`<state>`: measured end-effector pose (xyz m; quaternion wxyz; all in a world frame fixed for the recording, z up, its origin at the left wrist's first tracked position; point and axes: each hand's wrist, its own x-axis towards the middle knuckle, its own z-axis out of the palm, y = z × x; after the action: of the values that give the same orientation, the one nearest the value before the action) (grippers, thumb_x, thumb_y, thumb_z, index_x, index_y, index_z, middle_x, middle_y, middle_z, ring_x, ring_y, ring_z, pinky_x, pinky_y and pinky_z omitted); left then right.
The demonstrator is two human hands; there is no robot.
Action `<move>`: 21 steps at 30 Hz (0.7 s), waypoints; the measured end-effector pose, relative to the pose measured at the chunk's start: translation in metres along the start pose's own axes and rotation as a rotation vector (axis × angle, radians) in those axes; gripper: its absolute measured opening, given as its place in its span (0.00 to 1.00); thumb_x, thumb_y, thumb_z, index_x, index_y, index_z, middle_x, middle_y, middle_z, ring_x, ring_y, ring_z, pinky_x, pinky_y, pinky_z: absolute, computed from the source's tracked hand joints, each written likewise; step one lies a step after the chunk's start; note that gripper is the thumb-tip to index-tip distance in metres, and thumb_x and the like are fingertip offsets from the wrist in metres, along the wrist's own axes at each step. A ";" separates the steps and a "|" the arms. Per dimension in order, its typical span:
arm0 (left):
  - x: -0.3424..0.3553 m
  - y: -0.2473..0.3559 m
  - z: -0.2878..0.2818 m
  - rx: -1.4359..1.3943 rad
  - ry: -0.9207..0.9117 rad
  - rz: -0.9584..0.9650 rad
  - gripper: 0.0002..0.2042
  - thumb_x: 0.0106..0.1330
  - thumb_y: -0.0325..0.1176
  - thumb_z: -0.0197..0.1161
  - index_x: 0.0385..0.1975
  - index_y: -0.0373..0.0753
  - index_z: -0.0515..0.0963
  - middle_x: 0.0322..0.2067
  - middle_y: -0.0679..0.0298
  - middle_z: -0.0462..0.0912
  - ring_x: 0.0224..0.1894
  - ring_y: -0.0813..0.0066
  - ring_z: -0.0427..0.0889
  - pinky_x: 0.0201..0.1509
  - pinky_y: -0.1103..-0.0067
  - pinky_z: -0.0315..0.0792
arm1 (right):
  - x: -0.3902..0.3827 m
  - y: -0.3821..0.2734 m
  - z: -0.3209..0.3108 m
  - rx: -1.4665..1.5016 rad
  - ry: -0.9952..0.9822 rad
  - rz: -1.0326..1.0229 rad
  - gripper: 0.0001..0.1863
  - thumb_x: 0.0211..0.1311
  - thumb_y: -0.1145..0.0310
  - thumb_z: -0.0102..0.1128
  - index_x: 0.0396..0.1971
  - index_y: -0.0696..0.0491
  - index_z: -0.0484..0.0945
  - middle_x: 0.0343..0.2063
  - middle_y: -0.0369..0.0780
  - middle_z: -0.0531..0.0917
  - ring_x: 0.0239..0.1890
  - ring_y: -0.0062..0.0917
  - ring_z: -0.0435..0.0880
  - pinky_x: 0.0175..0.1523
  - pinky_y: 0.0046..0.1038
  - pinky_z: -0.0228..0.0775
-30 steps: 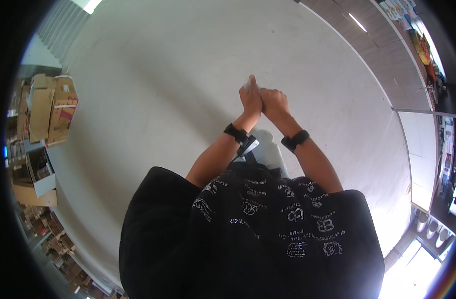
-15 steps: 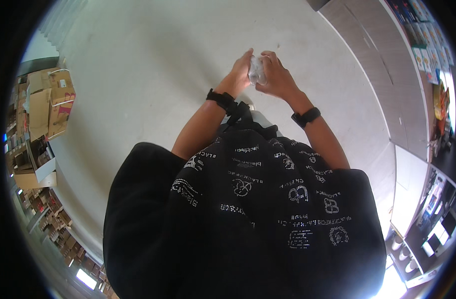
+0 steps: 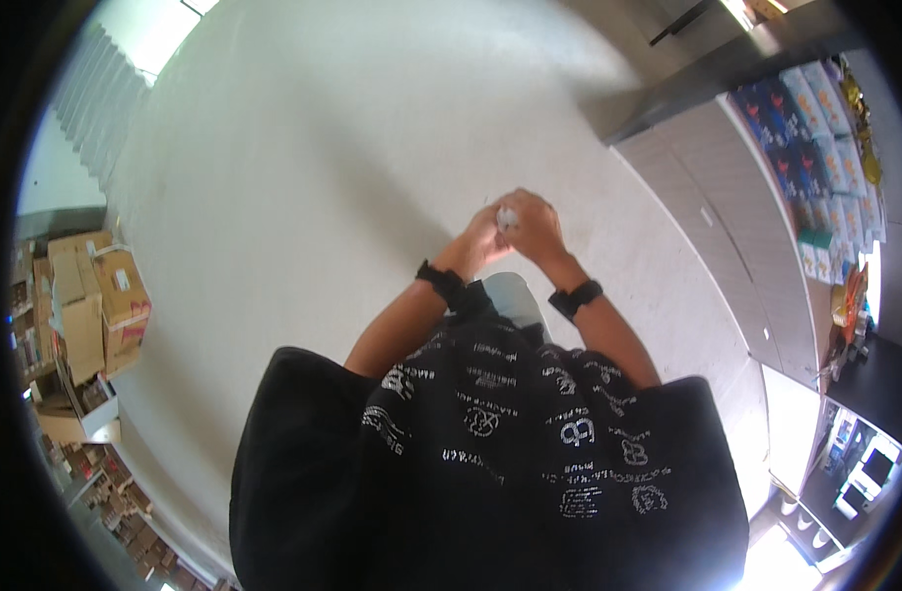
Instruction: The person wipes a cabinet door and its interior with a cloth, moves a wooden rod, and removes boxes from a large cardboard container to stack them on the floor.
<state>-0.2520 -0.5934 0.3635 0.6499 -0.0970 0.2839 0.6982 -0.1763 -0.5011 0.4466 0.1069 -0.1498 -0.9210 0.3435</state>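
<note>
My left hand (image 3: 486,236) and my right hand (image 3: 534,227) are brought together in front of my body, above the pale floor. Between them they squeeze a crumpled, whitish, see-through wad (image 3: 507,219) that looks like thin plastic. Only a small bit of it shows between the fingers; the rest is hidden by my hands. The right fingers wrap over its top, and the left palm presses from the other side. Each wrist carries a black band, the left one (image 3: 441,284) and the right one (image 3: 576,298).
Cardboard boxes (image 3: 124,295) are stacked at the left, before shelves of more boxes. Along the right runs a grey cabinet (image 3: 732,212), with rows of packaged goods (image 3: 815,138) beside it. A dark counter (image 3: 879,364) stands farther down the right side. Pale floor (image 3: 273,177) stretches ahead.
My hands have closed tighter round the wad, so less of it shows, and they sit lower in the picture. The view has tilted up, bringing more of the far floor and the packaged goods into sight.
</note>
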 end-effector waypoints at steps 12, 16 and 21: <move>0.259 0.230 0.103 -0.101 0.231 -0.159 0.30 0.67 0.59 0.37 0.52 0.38 0.70 0.51 0.56 0.75 0.53 0.61 0.74 0.59 0.66 0.67 | 0.330 0.155 -0.075 0.033 -0.036 0.120 0.11 0.41 0.76 0.58 0.30 0.54 0.76 0.32 0.42 0.78 0.37 0.41 0.79 0.40 0.39 0.73; 0.340 0.329 0.115 -0.093 0.421 0.021 0.32 0.68 0.62 0.31 0.54 0.41 0.68 0.51 0.57 0.75 0.53 0.60 0.74 0.60 0.64 0.67 | 0.453 0.177 -0.105 0.049 -0.073 -0.058 0.12 0.40 0.77 0.59 0.31 0.54 0.75 0.31 0.41 0.74 0.38 0.39 0.76 0.39 0.37 0.71; 0.429 0.455 0.182 -0.253 0.224 0.023 0.23 0.69 0.55 0.36 0.48 0.44 0.70 0.46 0.60 0.75 0.50 0.64 0.75 0.54 0.65 0.71 | 0.605 0.215 -0.149 0.087 0.029 -0.182 0.10 0.39 0.78 0.58 0.27 0.55 0.74 0.29 0.41 0.75 0.34 0.39 0.76 0.35 0.37 0.70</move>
<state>-0.7066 -0.1295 0.4192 0.5886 -0.2521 0.2654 0.7208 -0.6517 -0.0453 0.4712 0.1576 -0.0656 -0.9134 0.3695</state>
